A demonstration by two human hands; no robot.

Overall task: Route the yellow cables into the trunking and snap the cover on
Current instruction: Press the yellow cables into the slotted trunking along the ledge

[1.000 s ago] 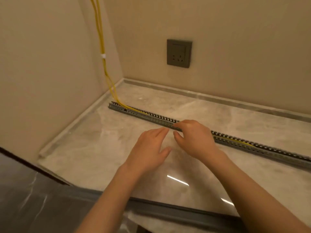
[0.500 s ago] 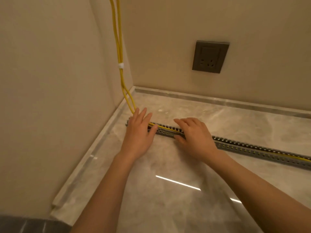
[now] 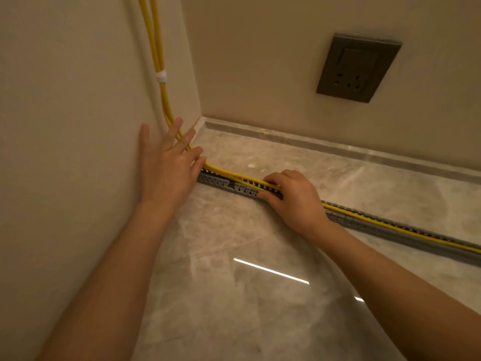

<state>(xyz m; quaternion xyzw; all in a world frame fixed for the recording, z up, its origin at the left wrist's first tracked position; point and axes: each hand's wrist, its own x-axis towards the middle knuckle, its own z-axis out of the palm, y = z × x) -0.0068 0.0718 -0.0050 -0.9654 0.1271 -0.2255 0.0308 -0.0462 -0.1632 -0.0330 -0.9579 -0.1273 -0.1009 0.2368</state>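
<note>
Left hand was at 10 o'clock, opened flat: fingers straight and spread, laid on the cables where they bent off the left wall toward the trunking. It gripped nothing, just rested there.

Right hand was at centre. Its fingers curled over the top of the trunking onto the cables, with the thumb on the near side, pinching the channel.

Trunking lay on the counter, running 10 o'clock to 4 o'clock, open-topped.

Two cables dropped down the left wall at 11 o'clock, bound by a white tie. They entered the trunking's left end, passed under my right hand and ran inside out to 4 o'clock.

Socket was on the back wall at 1 o'clock.
</note>
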